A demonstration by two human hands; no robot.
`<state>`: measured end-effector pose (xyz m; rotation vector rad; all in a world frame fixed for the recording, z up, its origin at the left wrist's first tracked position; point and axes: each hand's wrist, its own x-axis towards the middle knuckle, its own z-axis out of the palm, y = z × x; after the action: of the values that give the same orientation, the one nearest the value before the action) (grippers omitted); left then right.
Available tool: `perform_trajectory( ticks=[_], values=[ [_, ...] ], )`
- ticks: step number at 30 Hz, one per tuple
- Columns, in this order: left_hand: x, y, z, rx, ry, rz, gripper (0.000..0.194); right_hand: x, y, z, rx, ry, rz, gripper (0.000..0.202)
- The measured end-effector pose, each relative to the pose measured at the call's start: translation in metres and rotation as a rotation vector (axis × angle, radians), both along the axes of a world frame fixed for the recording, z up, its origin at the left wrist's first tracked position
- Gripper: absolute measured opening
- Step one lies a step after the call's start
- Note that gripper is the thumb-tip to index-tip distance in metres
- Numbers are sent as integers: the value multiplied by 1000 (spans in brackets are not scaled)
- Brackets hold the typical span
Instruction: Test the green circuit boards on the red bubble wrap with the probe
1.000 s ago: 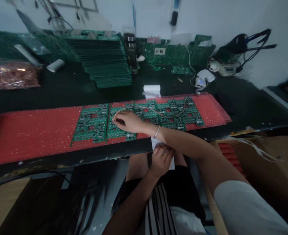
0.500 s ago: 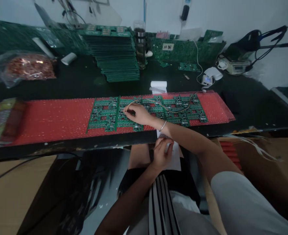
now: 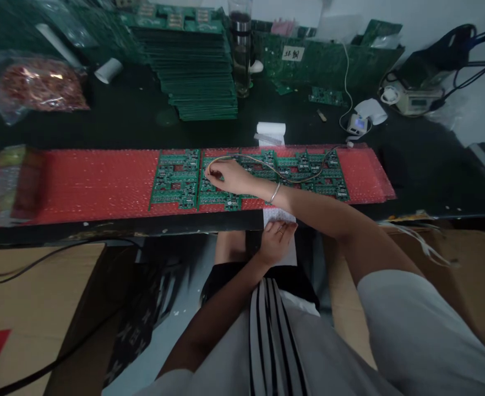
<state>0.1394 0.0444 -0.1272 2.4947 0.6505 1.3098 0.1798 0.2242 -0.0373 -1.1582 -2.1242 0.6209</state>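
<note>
A person's right hand [image 3: 228,175] pinches the end of a thin cable [image 3: 292,180] over green circuit boards [image 3: 165,177] on red bubble wrap [image 3: 97,181] atop the bench [image 3: 432,176], while the left hand [image 3: 276,243] touches a paper strip [image 3: 288,257], its grip unclear.

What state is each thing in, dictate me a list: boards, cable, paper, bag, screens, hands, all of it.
Laid-out circuit boards: flat on wrap
Red bubble wrap: spread out
Board stack: piled high, edges uneven
Cable: loosely curved, one end at right hand
Paper roll: partly unrolled
Small white device: screen lit
Plastic bag: filled, closure unclear
Tall bottle: upright
Right hand: fingers pinched
Left hand: on paper strip
</note>
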Motion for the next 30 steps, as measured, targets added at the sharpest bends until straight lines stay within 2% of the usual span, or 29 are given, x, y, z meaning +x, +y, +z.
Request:
perform_trajectory(
  ticks=[10,14,18,23,28,30],
  values=[
    [-3,2,9,39,-34,-14,10,27,-30,14,3,363,-253,18],
    [-9,-1,12,0,3,-90,14,34,-28,14,-7,435,-350,18],
    [-19,1,23,-137,-24,-92,12,25,-7,15,-13,443,-342,20],
    [-45,6,36,-335,-137,-74,8,-5,36,16,-14,375,-319,23],
    [-74,1,32,-337,-17,-185,15,-34,75,5,30,229,-399,29],
    [-84,-1,29,-394,-5,-224,17,-42,85,1,40,155,-396,32]
  ],
)
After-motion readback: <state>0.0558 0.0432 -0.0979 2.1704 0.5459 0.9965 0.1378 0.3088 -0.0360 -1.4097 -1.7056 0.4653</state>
